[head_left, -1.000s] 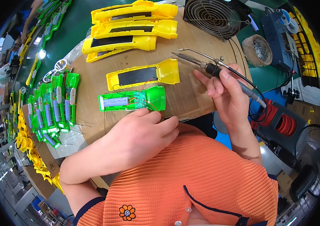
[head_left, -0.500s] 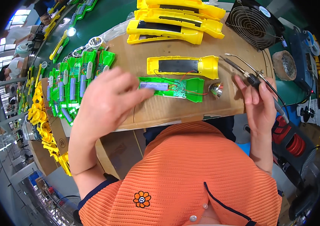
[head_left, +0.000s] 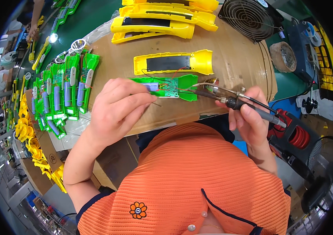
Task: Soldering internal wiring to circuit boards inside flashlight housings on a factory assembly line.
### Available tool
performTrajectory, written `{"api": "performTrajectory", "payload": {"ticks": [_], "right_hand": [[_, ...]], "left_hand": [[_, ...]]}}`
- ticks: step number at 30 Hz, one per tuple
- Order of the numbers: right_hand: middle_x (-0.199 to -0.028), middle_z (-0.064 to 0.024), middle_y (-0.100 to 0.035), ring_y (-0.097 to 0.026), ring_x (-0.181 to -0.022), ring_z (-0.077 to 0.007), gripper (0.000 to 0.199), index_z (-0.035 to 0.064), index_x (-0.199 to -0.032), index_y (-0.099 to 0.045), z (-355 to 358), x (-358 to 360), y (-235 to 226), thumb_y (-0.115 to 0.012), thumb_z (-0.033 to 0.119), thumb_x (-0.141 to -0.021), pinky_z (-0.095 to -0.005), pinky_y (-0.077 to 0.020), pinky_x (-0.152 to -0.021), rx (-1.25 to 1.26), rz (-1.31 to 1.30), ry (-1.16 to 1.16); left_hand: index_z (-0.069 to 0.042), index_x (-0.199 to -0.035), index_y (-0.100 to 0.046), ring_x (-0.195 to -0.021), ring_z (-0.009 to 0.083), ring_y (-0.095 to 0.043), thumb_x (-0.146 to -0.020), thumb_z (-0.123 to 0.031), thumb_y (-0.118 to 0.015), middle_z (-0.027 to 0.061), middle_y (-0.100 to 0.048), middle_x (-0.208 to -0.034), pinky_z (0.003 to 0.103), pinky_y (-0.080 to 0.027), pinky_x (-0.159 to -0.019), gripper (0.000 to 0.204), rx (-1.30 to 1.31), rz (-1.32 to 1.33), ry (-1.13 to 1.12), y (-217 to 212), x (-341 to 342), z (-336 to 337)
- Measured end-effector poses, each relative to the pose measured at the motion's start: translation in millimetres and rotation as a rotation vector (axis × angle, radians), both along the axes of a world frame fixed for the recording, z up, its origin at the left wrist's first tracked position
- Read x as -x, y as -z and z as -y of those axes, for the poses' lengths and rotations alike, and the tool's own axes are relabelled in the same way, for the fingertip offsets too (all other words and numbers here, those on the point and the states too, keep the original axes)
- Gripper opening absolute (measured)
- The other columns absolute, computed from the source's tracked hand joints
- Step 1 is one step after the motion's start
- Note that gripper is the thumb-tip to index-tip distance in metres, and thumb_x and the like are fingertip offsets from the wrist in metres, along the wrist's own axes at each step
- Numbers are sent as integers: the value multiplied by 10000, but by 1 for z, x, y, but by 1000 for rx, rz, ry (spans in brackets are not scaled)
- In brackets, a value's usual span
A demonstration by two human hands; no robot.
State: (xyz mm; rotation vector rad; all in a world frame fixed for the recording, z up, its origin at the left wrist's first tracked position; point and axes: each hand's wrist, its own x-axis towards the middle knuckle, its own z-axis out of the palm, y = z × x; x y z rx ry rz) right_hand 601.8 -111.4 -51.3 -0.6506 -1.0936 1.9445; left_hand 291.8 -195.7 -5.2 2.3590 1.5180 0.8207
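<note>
My right hand grips a soldering iron with a thin metal feed tube alongside it. Its tip reaches over the right end of a green flashlight housing, near red and black wires. In that housing lie a circuit board and a purple cylindrical battery. My left hand is closed at the housing's left end, fingertips by the battery; a short thin end pokes out below them, too small to name. Behind the housing rests a yellow half-shell with a black panel. The iron partly covers a shiny reflector.
Several wired green housings stand in a row at left. Stacked yellow shells lie at the back, beside a black fan. A roll sits at right. Yellow parts line the left edge. Another person's hand shows far left.
My right hand has brought the soldering iron leftward and down over the housing's right end. My left hand has come down beside the housing's left end. The whole view has shifted slightly.
</note>
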Motion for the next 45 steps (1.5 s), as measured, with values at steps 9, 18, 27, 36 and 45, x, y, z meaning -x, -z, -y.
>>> {"api": "performTrajectory", "payload": {"ticks": [9,18,27,36,45], "right_hand": [[-703,-85,-557,-550,-553,-142,160,22,-992,-445,-3,7,2,-585,-7,-921,-321,-526,-510,66,11,-49],[-703,-73,-570,-593,-578,-147,167,19,-976,-449,-2,13,-1,-604,-13,-926,-300,-531,-546,64,70,-86],[-753,-65,-584,-602,-616,-124,177,19,-978,-463,0,18,-5,-618,-42,-919,-289,-545,-571,62,100,-105],[-770,-65,-593,-612,-641,-115,173,18,-971,-471,0,18,-5,-629,-34,-922,-279,-553,-591,29,131,-113],[-782,-67,-604,-624,-657,-116,180,17,-968,-477,0,19,-6,-641,-36,-917,-270,-552,-597,38,145,-111]], "left_hand": [[-23,-941,-692,-828,296,-646,-817,-4,-707,119,-669,-884,379,-519,-725,126,206,69,21,-2,-14,-24],[-15,-900,-665,-821,321,-617,-790,-20,-711,124,-631,-851,404,-509,-717,119,277,-132,26,-13,-18,-31],[-26,-859,-629,-762,306,-566,-816,-88,-682,109,-544,-774,406,-480,-679,92,220,-140,45,-10,-22,-34],[-32,-841,-614,-765,310,-565,-799,-78,-681,108,-546,-778,407,-478,-685,91,229,-153,35,-7,-23,-35],[-43,-835,-608,-790,321,-589,-734,-8,-687,105,-586,-796,411,-487,-690,133,284,-157,5,-11,-24,-37]]}}
